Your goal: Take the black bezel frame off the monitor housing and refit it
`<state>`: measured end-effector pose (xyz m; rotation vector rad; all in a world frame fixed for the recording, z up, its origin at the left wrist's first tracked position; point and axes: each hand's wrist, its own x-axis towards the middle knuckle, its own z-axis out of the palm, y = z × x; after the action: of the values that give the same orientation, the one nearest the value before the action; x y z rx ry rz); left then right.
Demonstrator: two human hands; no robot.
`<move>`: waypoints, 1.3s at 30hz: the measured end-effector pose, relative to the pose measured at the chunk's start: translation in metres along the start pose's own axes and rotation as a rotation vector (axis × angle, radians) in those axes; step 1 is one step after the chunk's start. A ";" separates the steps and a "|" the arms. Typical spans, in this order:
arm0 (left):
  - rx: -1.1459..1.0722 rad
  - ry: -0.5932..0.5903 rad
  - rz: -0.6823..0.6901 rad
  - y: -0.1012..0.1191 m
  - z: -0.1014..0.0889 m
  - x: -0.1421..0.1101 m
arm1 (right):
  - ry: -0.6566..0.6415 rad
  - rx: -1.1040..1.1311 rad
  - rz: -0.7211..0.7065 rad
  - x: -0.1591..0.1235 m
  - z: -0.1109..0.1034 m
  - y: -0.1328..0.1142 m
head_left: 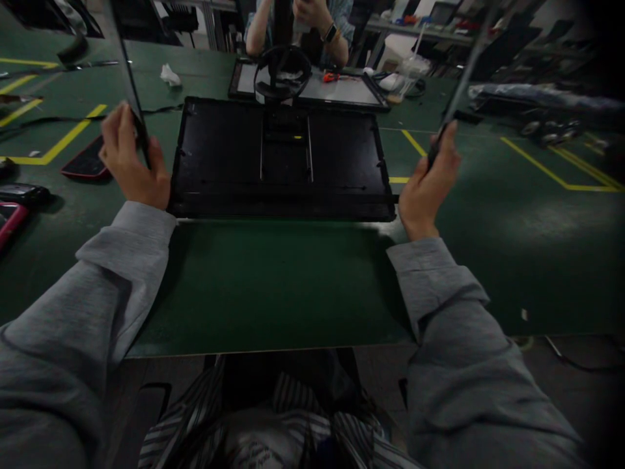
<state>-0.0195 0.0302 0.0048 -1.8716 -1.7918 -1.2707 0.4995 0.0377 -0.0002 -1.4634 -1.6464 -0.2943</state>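
My left hand (133, 155) is closed around the lower end of a long, thin dark strip (125, 65), which rises out of the top of the view. My right hand (430, 174) grips a similar slim strip (471, 68) on the other side. Whether the two strips join above, as sides of one frame, I cannot tell. Between my hands a black rectangular monitor shell (219, 150) lies on the green table (293, 280), with a recessed bracket (286, 150) in its middle. Both hands are beside the shell's near corners, raised above the table.
Across the table a person (312, 13) sits behind another flat panel (244, 78) with a dark round stand (282, 71) in front. A red-edged phone-like device (88, 159) lies at left. Wrapped parts (541, 98) are at far right. Crumpled tissue (170, 75) sits at back left.
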 end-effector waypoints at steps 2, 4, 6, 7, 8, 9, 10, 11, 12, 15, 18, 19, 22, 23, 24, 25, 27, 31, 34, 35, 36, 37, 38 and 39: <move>0.028 0.215 0.141 -0.001 -0.006 0.001 | 0.132 0.031 -0.088 0.002 -0.003 -0.002; 0.059 0.324 0.212 0.001 -0.010 0.001 | 0.224 0.001 -0.118 0.004 -0.004 0.001; 0.088 0.317 0.210 0.003 -0.013 0.001 | 0.260 -0.049 -0.114 0.005 -0.004 0.006; 0.105 0.288 0.190 0.005 -0.013 0.000 | 0.252 -0.064 -0.106 0.005 -0.004 0.008; 0.122 0.248 0.153 0.007 -0.013 0.001 | 0.234 -0.071 -0.095 0.005 -0.004 0.010; 0.141 0.199 0.110 0.009 -0.013 0.001 | 0.208 -0.074 -0.085 0.005 -0.004 0.011; 0.159 0.143 0.067 0.011 -0.012 0.001 | 0.173 -0.081 -0.072 0.005 -0.003 0.011; 0.172 0.088 0.026 0.013 -0.012 0.001 | 0.134 -0.094 -0.053 0.004 -0.002 0.010; 0.180 0.044 -0.008 0.014 -0.012 0.002 | 0.086 -0.111 -0.028 0.003 -0.001 0.009; 0.179 -0.029 -0.096 0.017 -0.009 0.001 | -0.091 -0.143 0.072 0.000 0.008 0.006; 0.150 -0.076 -0.194 0.016 -0.003 -0.002 | -0.200 -0.142 0.135 -0.003 0.016 0.006; 0.140 -0.094 -0.220 0.016 -0.001 -0.003 | -0.211 -0.144 0.148 -0.004 0.018 0.007; 0.101 -0.145 -0.270 0.013 0.006 -0.004 | -0.221 -0.141 0.200 -0.005 0.019 0.011; 0.089 -0.159 -0.274 0.011 0.007 -0.005 | -0.226 -0.130 0.219 -0.005 0.018 0.012; 0.079 -0.170 -0.273 0.010 0.008 -0.005 | -0.234 -0.113 0.237 -0.006 0.018 0.013; 0.073 -0.178 -0.269 0.009 0.009 -0.006 | -0.246 -0.092 0.251 -0.006 0.017 0.013; 0.071 -0.186 -0.256 0.007 0.010 -0.007 | -0.270 -0.057 0.270 -0.007 0.016 0.013; 0.083 -0.198 -0.255 0.005 0.012 -0.007 | -0.279 -0.070 0.269 -0.009 0.018 0.016; 0.056 -0.219 -0.265 0.001 0.013 -0.007 | -0.293 -0.096 0.242 -0.009 0.021 0.020; 0.030 -0.235 -0.272 0.000 0.015 -0.006 | -0.299 -0.095 0.239 -0.010 0.022 0.022; -0.001 -0.253 -0.279 -0.003 0.016 -0.006 | -0.304 -0.090 0.242 -0.010 0.023 0.024; -0.035 -0.269 -0.286 -0.006 0.018 -0.006 | -0.308 -0.084 0.248 -0.010 0.024 0.025; -0.065 -0.280 -0.293 -0.011 0.020 -0.006 | -0.312 -0.078 0.256 -0.010 0.024 0.026; -0.086 -0.286 -0.301 -0.016 0.023 -0.007 | -0.314 -0.074 0.264 -0.011 0.025 0.026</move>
<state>-0.0235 0.0454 -0.0194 -1.9686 -2.2728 -1.2411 0.5102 0.0547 -0.0317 -1.8338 -1.6705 0.0254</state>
